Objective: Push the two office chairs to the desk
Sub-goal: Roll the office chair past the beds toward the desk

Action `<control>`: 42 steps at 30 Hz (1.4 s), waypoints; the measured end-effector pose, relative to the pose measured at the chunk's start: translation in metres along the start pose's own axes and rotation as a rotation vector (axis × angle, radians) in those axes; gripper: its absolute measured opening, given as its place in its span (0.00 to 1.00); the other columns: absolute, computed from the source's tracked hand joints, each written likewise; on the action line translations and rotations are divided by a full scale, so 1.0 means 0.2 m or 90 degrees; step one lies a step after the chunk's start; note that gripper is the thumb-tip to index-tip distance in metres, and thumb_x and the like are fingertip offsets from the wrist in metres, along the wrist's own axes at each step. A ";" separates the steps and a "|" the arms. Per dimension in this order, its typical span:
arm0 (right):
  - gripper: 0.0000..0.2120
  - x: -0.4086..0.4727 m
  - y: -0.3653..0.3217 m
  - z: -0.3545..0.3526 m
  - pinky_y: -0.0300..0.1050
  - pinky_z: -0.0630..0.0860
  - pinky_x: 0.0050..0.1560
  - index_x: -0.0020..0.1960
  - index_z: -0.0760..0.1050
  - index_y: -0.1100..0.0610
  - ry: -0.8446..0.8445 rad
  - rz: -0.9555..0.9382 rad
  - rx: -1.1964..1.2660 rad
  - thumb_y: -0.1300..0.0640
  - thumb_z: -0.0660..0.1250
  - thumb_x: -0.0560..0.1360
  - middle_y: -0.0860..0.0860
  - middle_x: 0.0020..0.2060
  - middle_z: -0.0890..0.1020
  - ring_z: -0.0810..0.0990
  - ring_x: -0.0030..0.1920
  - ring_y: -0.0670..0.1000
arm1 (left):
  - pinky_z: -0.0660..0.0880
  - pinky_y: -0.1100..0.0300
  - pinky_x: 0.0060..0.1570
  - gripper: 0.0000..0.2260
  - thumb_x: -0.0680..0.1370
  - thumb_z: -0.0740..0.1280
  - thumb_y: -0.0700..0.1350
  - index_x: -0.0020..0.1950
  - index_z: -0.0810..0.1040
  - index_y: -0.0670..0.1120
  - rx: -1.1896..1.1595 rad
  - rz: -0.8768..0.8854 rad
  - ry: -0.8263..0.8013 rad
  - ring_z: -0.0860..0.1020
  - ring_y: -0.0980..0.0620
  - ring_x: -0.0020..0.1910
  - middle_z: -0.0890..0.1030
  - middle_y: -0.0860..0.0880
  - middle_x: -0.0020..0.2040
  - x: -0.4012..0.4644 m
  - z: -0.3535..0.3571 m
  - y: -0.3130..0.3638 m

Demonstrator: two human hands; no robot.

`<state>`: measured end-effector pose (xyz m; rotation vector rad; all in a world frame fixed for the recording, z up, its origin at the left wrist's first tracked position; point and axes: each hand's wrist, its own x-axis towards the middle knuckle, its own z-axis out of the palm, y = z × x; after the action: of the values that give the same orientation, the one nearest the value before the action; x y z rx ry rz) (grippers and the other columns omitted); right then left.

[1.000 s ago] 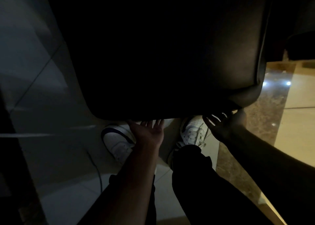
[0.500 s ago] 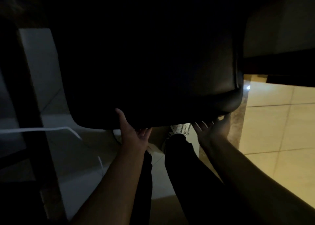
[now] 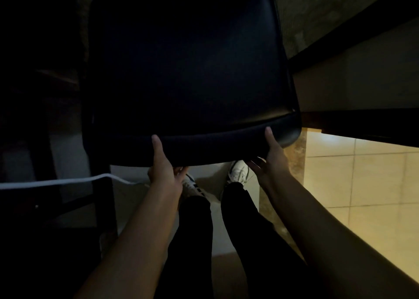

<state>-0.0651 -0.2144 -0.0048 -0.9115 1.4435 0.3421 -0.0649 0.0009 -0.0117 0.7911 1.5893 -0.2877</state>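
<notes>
A black office chair [image 3: 188,76] fills the upper middle of the dim head view, its padded backrest top edge facing me. My left hand [image 3: 163,167] grips that edge left of centre, thumb on top and fingers under it. My right hand [image 3: 269,160] grips the same edge near its right corner, thumb up over the pad. A dark desk [image 3: 353,47] runs along the right, its edge close beside the chair. The chair's base and wheels are hidden. No second chair can be made out.
A white cable [image 3: 56,180] crosses the floor at the left, past a dark frame [image 3: 99,196]. My legs and white shoes [image 3: 238,171] stand below the chair. Lit yellow floor tiles [image 3: 362,185] lie at the right; the left side is very dark.
Both hands have gone from touching the chair's lower rim with spread fingers to gripping it with thumbs on top. The chair now sits higher in view, closer to the desk.
</notes>
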 end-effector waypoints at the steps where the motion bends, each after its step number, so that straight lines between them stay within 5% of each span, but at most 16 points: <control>1: 0.23 -0.07 -0.05 0.02 0.56 0.83 0.50 0.58 0.75 0.55 0.008 -0.011 -0.003 0.44 0.75 0.70 0.56 0.55 0.82 0.83 0.52 0.59 | 0.81 0.52 0.32 0.28 0.66 0.75 0.63 0.56 0.69 0.52 -0.001 0.018 0.009 0.79 0.44 0.48 0.77 0.43 0.54 -0.07 0.01 0.04; 6: 0.26 -0.38 -0.37 0.14 0.51 0.83 0.40 0.62 0.72 0.56 -0.014 -0.062 -0.029 0.45 0.75 0.70 0.55 0.56 0.80 0.83 0.51 0.59 | 0.81 0.57 0.32 0.17 0.70 0.75 0.57 0.49 0.72 0.52 0.023 0.140 0.018 0.81 0.48 0.48 0.79 0.45 0.53 -0.44 0.11 0.26; 10: 0.27 -0.59 -0.61 0.25 0.48 0.82 0.36 0.61 0.70 0.57 -0.042 -0.097 -0.051 0.45 0.76 0.70 0.55 0.54 0.80 0.83 0.48 0.59 | 0.82 0.55 0.39 0.17 0.72 0.74 0.53 0.53 0.72 0.49 0.016 0.203 0.012 0.81 0.47 0.50 0.79 0.43 0.57 -0.72 0.23 0.48; 15: 0.23 -0.83 -0.92 0.41 0.52 0.84 0.39 0.56 0.70 0.57 -0.057 -0.150 -0.069 0.46 0.76 0.70 0.57 0.50 0.82 0.85 0.42 0.58 | 0.81 0.54 0.37 0.16 0.74 0.73 0.51 0.54 0.72 0.48 0.028 0.276 0.002 0.80 0.46 0.49 0.78 0.45 0.54 -1.06 0.42 0.78; 21: 0.21 -1.09 -1.29 0.71 0.53 0.81 0.43 0.49 0.68 0.53 -0.009 -0.193 -0.057 0.45 0.76 0.69 0.54 0.47 0.78 0.80 0.47 0.57 | 0.80 0.49 0.47 0.16 0.74 0.72 0.49 0.58 0.71 0.47 0.086 0.315 -0.044 0.79 0.46 0.46 0.77 0.45 0.52 -1.34 0.60 1.20; 24: 0.20 -1.23 -1.49 0.91 0.49 0.79 0.39 0.45 0.70 0.53 0.027 -0.260 -0.097 0.41 0.75 0.68 0.54 0.44 0.79 0.80 0.43 0.55 | 0.80 0.54 0.39 0.14 0.73 0.72 0.52 0.50 0.73 0.46 0.126 0.366 -0.069 0.80 0.47 0.41 0.80 0.46 0.47 -1.45 0.72 1.49; 26: 0.23 -1.31 -1.64 1.03 0.48 0.78 0.38 0.50 0.74 0.56 0.044 -0.327 -0.126 0.39 0.74 0.68 0.54 0.43 0.80 0.81 0.41 0.54 | 0.79 0.56 0.36 0.16 0.72 0.73 0.54 0.51 0.74 0.46 0.151 0.406 -0.101 0.80 0.48 0.40 0.80 0.46 0.46 -1.51 0.83 1.67; 30: 0.36 -1.43 -1.93 1.33 0.55 0.80 0.52 0.66 0.71 0.59 0.076 -0.405 -0.130 0.37 0.73 0.68 0.55 0.52 0.80 0.81 0.47 0.56 | 0.77 0.47 0.56 0.35 0.68 0.72 0.61 0.68 0.70 0.43 0.187 0.475 -0.117 0.78 0.44 0.51 0.76 0.48 0.52 -1.63 1.07 2.01; 35: 0.39 -1.55 -2.28 1.65 0.47 0.72 0.44 0.72 0.66 0.62 0.125 -0.461 -0.150 0.39 0.71 0.71 0.58 0.63 0.78 0.79 0.53 0.58 | 0.78 0.55 0.40 0.24 0.72 0.72 0.58 0.59 0.69 0.46 0.206 0.504 -0.166 0.78 0.50 0.39 0.74 0.50 0.40 -1.78 1.39 2.39; 37: 0.38 -1.60 -2.42 1.76 0.45 0.69 0.40 0.71 0.67 0.62 0.134 -0.448 -0.145 0.40 0.72 0.70 0.57 0.59 0.79 0.79 0.48 0.56 | 0.77 0.56 0.37 0.21 0.70 0.73 0.59 0.52 0.71 0.47 0.198 0.492 -0.158 0.79 0.50 0.39 0.76 0.49 0.41 -1.85 1.50 2.51; 39: 0.31 -1.65 -2.55 1.87 0.43 0.70 0.36 0.67 0.72 0.60 0.167 -0.460 -0.159 0.42 0.71 0.71 0.52 0.47 0.79 0.77 0.39 0.53 | 0.79 0.52 0.46 0.28 0.68 0.74 0.60 0.59 0.73 0.45 0.193 0.496 -0.138 0.80 0.46 0.46 0.78 0.47 0.49 -1.90 1.60 2.61; 42: 0.22 -1.69 -2.74 2.04 0.54 0.72 0.59 0.61 0.74 0.58 0.376 -0.672 -0.334 0.49 0.69 0.71 0.57 0.56 0.79 0.77 0.56 0.58 | 0.77 0.46 0.57 0.32 0.70 0.74 0.59 0.66 0.73 0.40 0.213 0.582 -0.074 0.79 0.41 0.55 0.79 0.42 0.59 -1.97 1.76 2.75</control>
<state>0.5528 -0.1672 0.4388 -2.1791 1.1749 -0.4036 0.5512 0.0656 0.4329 1.6322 0.9419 0.0749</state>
